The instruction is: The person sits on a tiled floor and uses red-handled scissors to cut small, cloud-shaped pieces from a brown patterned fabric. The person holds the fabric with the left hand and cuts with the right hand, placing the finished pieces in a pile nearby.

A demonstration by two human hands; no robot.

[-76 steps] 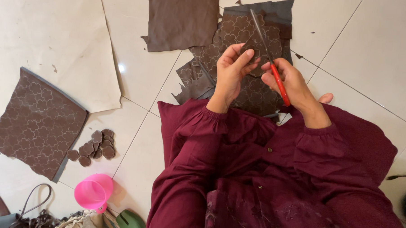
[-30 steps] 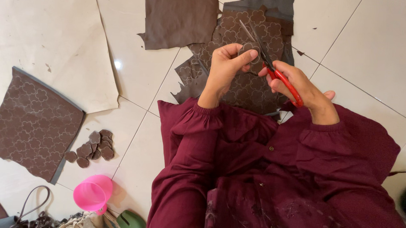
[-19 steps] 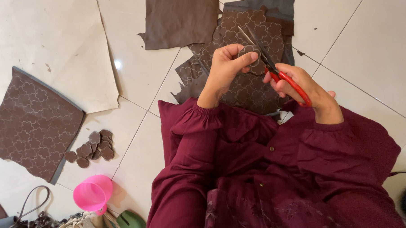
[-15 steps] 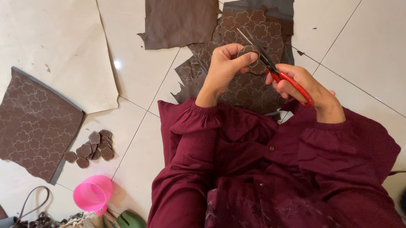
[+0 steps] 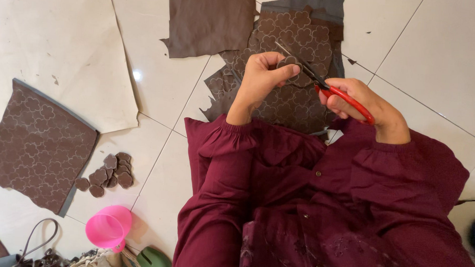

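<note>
**Desk:** What is being cut here?

**Photographer:** A small flower-shaped piece of brown patterned leather [image 5: 291, 63] is being trimmed in mid-air, above the large stamped sheet [image 5: 299, 35] lying on the tiled floor [image 5: 434, 66]. The left hand [image 5: 263, 76] is curling closed around the piece, thumb and fingertips pinching its edge. The right hand [image 5: 357, 103] is gripping the red-handled scissors [image 5: 323, 81], fingers wrapped shut on the handles, the blades meeting the piece at its right rim.

**Desk:** How much is finished?

**Photographer:** Judging by the floor, a fair start only. A small heap of cut flower shapes [image 5: 107, 173] is sitting at the left, just beside another stamped sheet [image 5: 34, 147] that is showing no cuts. The sheet under the hands is looking ragged along its lower left edge, where shapes appear to have come out, but many outlined flowers are remaining on it. A plain brown sheet [image 5: 210, 22] is lying above, apparently unstamped.

**Desk:** And room to work?

**Photographer:** Open tile is stretching to the right and between the sheets. A pale paper sheet [image 5: 56, 48] is covering the upper left. A pink cup [image 5: 108, 228] and a green object [image 5: 154, 261] are crowding the bottom edge, near the maroon sleeve [image 5: 214, 201], well apart from the scissors.
</note>
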